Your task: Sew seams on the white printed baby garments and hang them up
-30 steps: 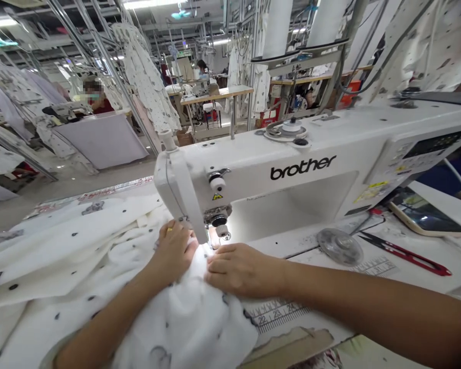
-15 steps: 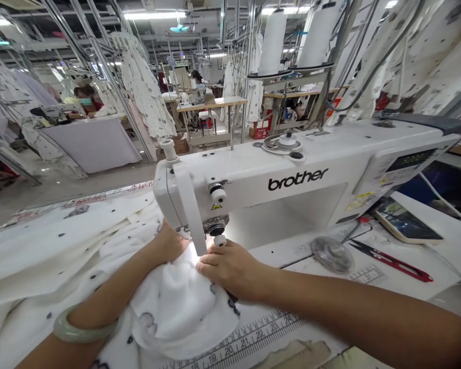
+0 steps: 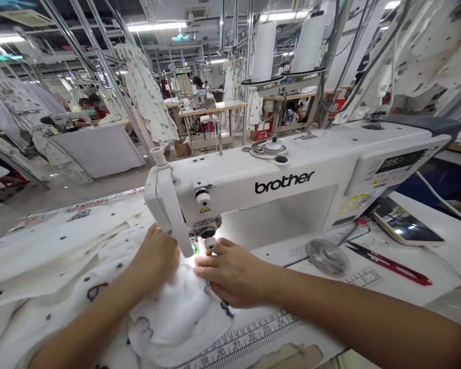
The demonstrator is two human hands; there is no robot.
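Note:
White cloth (image 3: 172, 307) with dark printed motifs lies bunched under the head of a white brother sewing machine (image 3: 238, 187). Just left of the needle area, my left hand (image 3: 157, 256) is curled above the cloth, slightly smeared by motion. Its fingertips are turned away, so whatever they hold is hidden. On the other side of the needle, my right hand (image 3: 238, 271) lies palm down with its fingers stretched over the cloth. Those fingertips are close to the lit needle area, where a small green piece (image 3: 196, 249) shows. The needle itself cannot be made out.
Right of my right hand are a clear round disc (image 3: 328, 257), red-handled thread snips (image 3: 392, 262) and a phone (image 3: 407, 223). A ruler strip (image 3: 249, 338) runs along the table front. Thread cones (image 3: 264, 51) stand behind the machine. A co-worker (image 3: 90, 110) sits at back left.
My left hand has drawn back and up from beside the needle, a little to the left. My right hand stays by the needle. The green piece is now visible, and the view has shifted slightly.

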